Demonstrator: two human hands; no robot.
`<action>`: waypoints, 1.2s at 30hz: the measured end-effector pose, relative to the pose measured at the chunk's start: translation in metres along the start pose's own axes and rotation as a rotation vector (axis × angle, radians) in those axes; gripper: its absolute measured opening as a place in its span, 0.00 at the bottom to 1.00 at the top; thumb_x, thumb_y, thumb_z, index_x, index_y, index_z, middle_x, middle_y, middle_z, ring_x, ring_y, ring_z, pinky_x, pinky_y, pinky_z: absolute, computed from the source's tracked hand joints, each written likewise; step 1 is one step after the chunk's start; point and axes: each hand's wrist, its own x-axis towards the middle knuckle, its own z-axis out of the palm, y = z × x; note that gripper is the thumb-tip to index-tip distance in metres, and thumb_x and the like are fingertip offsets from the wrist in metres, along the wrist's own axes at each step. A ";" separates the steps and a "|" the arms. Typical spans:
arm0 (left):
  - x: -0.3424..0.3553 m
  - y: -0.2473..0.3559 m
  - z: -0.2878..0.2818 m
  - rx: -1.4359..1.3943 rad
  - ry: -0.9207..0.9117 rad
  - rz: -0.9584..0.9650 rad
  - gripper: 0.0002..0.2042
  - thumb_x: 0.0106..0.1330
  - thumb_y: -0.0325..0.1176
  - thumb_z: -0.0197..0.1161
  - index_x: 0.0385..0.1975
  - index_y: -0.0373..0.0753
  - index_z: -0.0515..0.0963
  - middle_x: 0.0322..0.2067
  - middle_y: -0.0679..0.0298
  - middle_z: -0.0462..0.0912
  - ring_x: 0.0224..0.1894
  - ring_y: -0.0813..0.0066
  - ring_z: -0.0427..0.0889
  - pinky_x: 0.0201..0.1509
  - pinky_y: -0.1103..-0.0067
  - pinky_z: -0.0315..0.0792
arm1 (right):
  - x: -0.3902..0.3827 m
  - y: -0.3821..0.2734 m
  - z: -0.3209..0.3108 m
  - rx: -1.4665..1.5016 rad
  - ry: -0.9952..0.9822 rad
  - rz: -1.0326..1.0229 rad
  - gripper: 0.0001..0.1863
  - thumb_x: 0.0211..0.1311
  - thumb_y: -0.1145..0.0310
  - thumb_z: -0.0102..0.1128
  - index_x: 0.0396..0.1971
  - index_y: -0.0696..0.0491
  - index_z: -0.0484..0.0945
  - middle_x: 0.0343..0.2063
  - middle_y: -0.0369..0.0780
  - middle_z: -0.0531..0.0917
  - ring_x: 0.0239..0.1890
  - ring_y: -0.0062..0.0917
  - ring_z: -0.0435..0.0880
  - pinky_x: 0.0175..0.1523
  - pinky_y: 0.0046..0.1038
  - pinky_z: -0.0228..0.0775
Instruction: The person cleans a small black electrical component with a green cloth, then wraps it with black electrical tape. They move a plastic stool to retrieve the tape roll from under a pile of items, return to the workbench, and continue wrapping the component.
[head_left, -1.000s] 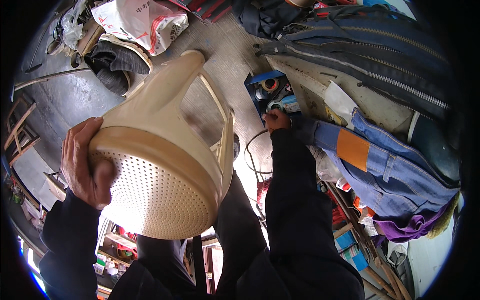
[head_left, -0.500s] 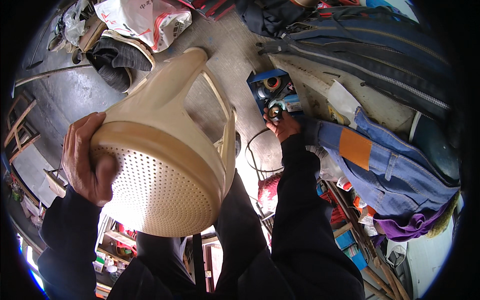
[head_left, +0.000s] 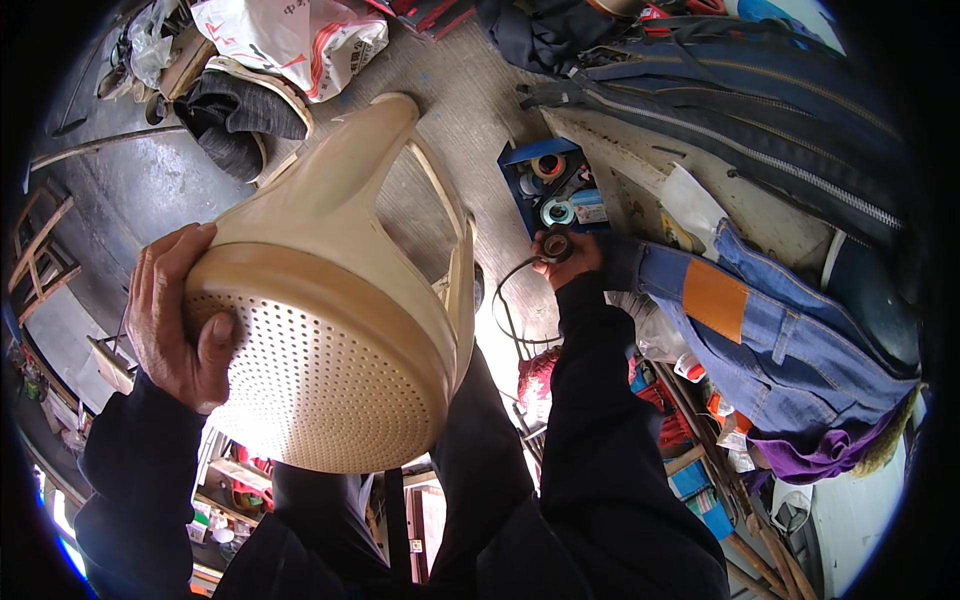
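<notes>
A beige plastic stool (head_left: 320, 360) with a perforated round seat is tipped over in front of me, its seat turned toward me and its legs pointing away. My left hand (head_left: 178, 325) grips the left edge of the seat, thumb over the holes. Off to the right, my right hand (head_left: 578, 264) holds a dark roll of tape (head_left: 565, 242) by its rim. Just beyond that hand stands a blue open box (head_left: 513, 195) with several tape rolls (head_left: 557, 211) and a small blue-and-white packet (head_left: 590, 206) in it.
Dark shoes (head_left: 245, 105) and a white printed bag (head_left: 300, 45) lie at the far left. Blue jeans (head_left: 770, 330) and dark zipped garments (head_left: 740, 110) hang or lie along the right. My legs are below the stool; a thin dark hoop (head_left: 503, 300) stands near my right hand.
My right hand has drawn back slightly from the blue box, bringing the tape roll out past the box's near edge. My left hand still holds the stool in place.
</notes>
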 end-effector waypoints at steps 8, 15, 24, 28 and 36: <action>0.000 0.000 0.004 -0.037 0.053 0.007 0.28 0.71 0.51 0.51 0.59 0.32 0.72 0.48 0.43 0.79 0.48 0.48 0.81 0.55 0.62 0.73 | 0.041 0.063 0.023 -0.001 0.230 0.059 0.15 0.63 0.63 0.60 0.46 0.54 0.78 0.34 0.45 0.82 0.37 0.41 0.83 0.31 0.37 0.75; 0.000 0.000 0.005 -0.052 0.067 0.007 0.30 0.72 0.55 0.50 0.59 0.31 0.72 0.48 0.43 0.79 0.48 0.48 0.81 0.55 0.62 0.74 | 0.059 0.091 0.042 0.282 0.296 -0.327 0.16 0.65 0.65 0.51 0.51 0.51 0.75 0.46 0.42 0.86 0.45 0.38 0.84 0.36 0.41 0.77; 0.002 0.003 0.001 -0.025 0.032 0.010 0.30 0.72 0.53 0.49 0.61 0.30 0.71 0.51 0.41 0.78 0.51 0.45 0.80 0.59 0.60 0.72 | 0.045 0.045 0.053 0.250 0.267 -0.356 0.22 0.70 0.59 0.45 0.59 0.51 0.74 0.56 0.39 0.85 0.46 0.33 0.84 0.35 0.38 0.78; 0.002 0.004 0.002 -0.018 0.066 0.003 0.32 0.73 0.59 0.50 0.58 0.32 0.73 0.48 0.43 0.79 0.48 0.46 0.81 0.55 0.60 0.73 | 0.057 0.000 0.043 0.152 0.328 -0.405 0.24 0.71 0.54 0.43 0.59 0.50 0.76 0.56 0.38 0.85 0.47 0.30 0.84 0.35 0.39 0.77; 0.001 0.008 -0.007 0.022 0.053 -0.038 0.28 0.60 0.48 0.63 0.57 0.38 0.74 0.50 0.48 0.80 0.52 0.46 0.79 0.58 0.58 0.71 | 0.019 -0.007 0.042 -0.125 0.284 -0.298 0.20 0.68 0.51 0.59 0.46 0.51 0.84 0.39 0.41 0.89 0.32 0.32 0.87 0.23 0.32 0.72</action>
